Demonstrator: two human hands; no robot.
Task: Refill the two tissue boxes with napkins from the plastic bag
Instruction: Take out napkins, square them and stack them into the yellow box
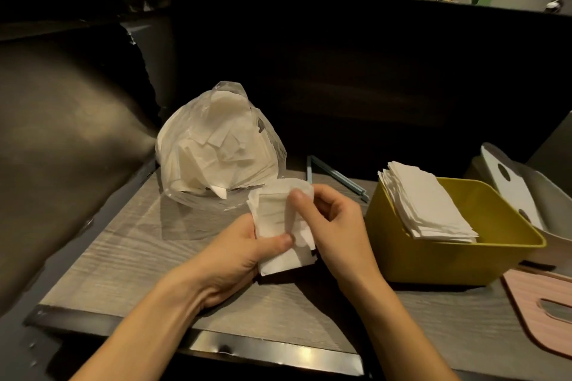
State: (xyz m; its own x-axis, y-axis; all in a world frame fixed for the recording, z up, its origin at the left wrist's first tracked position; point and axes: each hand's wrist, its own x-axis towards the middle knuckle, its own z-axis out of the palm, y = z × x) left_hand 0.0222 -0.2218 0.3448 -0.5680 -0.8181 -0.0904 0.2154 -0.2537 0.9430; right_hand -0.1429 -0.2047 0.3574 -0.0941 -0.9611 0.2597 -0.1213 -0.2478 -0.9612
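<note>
Here the two hands meet over the middle of the table (pixel 130 244), both busy with one small wad of napkins (pixel 280 219); the left hand (pixel 247 252) grips the stack from below and from its near side, thumb pinned across the face of the paper, seemingly to hold the sheets steady; the right hand (pixel 325 219) pinches the far upper edge between thumb and curled fingers, which looks like squaring or peeling the loose corners so the bundle goes in flat.

The plastic bag (pixel 216 151) slumps just beyond the hands, touching or nearly touching the held napkins, its mouth facing the person so that fresh paper comes out with a short reach; it is well stuffed with crumpled white sheets.

To the right, beside the right wrist, stands the yellow tissue box (pixel 427 260), lid off and open upward; a neat pile of napkins (pixel 427 201) already leans inside it, propped on the far wall and sloping down toward the near corner, so this box seems partly filled.

Behind it a second grey box (pixel 483 164) sits with a white slotted lid (pixel 513 192) tilted against it; whether it holds any paper I cannot tell; a pink lid (pixel 538 309) lies flat at the table's right edge, set aside out of the working space.
</note>
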